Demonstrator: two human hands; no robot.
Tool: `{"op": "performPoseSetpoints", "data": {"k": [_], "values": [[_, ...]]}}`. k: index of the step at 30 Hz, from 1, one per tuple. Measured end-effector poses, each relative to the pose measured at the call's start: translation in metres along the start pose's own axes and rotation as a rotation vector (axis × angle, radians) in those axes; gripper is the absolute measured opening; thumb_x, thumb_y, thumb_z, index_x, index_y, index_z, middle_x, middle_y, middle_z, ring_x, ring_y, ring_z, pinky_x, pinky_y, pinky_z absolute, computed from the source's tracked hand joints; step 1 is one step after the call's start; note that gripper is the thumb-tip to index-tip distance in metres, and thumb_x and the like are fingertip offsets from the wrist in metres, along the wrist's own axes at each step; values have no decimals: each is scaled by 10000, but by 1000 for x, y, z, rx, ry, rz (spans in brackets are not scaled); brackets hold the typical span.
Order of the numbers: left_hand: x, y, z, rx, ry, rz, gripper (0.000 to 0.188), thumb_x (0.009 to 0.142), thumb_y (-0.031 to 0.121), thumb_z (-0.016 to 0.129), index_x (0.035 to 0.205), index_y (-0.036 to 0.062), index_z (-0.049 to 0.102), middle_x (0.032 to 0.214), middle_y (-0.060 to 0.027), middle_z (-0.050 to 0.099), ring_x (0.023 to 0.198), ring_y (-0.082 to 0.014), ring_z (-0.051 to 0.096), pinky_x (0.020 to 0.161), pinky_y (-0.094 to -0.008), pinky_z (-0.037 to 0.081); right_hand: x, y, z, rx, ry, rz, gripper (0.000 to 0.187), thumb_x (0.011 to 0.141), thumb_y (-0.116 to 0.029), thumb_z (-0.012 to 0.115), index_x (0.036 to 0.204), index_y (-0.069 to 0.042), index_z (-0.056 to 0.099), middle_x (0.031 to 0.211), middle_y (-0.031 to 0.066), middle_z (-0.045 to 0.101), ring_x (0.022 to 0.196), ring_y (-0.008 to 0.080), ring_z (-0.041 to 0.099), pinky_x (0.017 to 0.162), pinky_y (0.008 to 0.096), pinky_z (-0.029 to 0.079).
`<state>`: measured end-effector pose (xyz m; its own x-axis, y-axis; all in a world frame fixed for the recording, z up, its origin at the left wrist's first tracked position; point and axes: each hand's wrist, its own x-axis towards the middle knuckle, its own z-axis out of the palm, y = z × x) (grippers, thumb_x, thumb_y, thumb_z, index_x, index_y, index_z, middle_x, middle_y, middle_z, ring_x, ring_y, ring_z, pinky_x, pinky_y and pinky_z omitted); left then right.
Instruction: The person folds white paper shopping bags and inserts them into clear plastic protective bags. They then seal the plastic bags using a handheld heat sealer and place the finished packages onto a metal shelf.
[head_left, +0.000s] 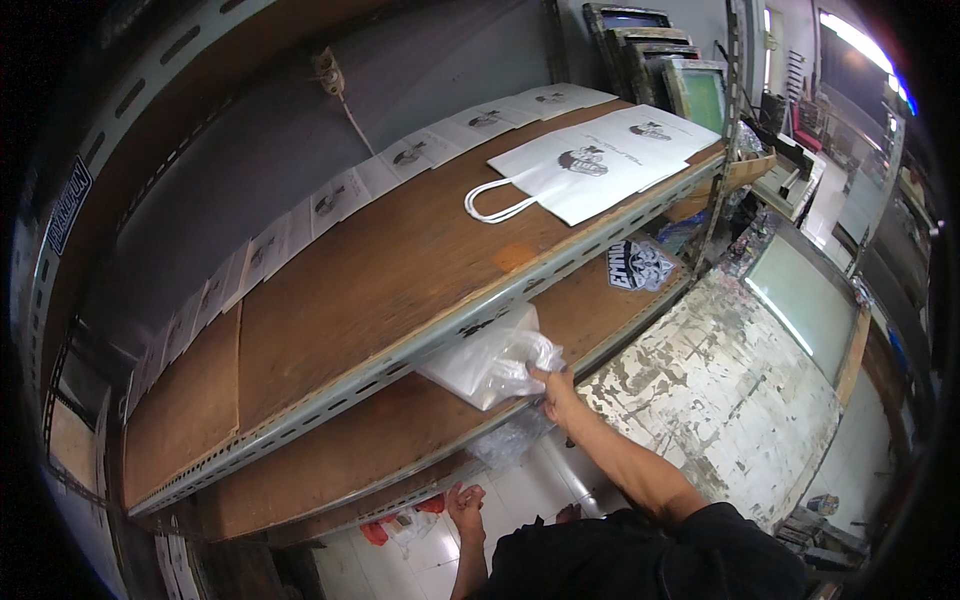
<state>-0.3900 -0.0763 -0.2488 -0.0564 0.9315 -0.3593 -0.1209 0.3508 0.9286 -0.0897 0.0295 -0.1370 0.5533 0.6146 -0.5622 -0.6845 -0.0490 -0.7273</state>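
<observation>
On the lower shelf (400, 425) sits a plastic-wrapped bundle of white paper bags (485, 365), its back part hidden under the upper shelf. My right hand (553, 388) is closed on the right end of this bundle, where pale rope handles show through the clear plastic. Lower and to the left, my left hand (465, 508) holds nothing, its fingers loosely bent and apart. Above, white paper bags (585, 175) with a dark printed picture lie overlapping on the upper shelf (370, 265), one with its handle toward me.
Along the back of the upper shelf runs a row of printed white bags (330, 200). The metal shelf edge (430, 330) crosses above my hands. A paint-worn table (720, 370) with a framed screen (810, 300) stands at right. More frames (695, 90) lean at the back.
</observation>
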Motion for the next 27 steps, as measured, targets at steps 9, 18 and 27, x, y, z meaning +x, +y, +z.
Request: {"op": "performPoseSetpoints", "data": {"k": [9,18,27], "values": [[-23,-3,22,92,-99,32,522,857,130,752,1307,31,507,985,-55,706,875,-146,658,705,-277,467,-74,-31,-124,-186,-235,-130,559,849,-169,739,1322,-10,487,1182,86,624,977,186,603,807,328,494],[-94,-2,42,126,-271,130,593,842,77,759,1355,14,468,1044,-87,697,934,-155,657,846,-300,514,-111,-129,-171,-759,-183,-1082,398,844,-152,729,1178,31,611,984,161,673,870,249,657,806,346,518],[-130,13,8,185,-256,98,631,848,75,762,1388,13,441,1121,-112,675,992,-150,640,873,-290,519,-186,-217,-64,-711,-297,-1562,377,797,-24,728,1149,38,608,1031,175,668,950,282,667,852,365,523]]}}
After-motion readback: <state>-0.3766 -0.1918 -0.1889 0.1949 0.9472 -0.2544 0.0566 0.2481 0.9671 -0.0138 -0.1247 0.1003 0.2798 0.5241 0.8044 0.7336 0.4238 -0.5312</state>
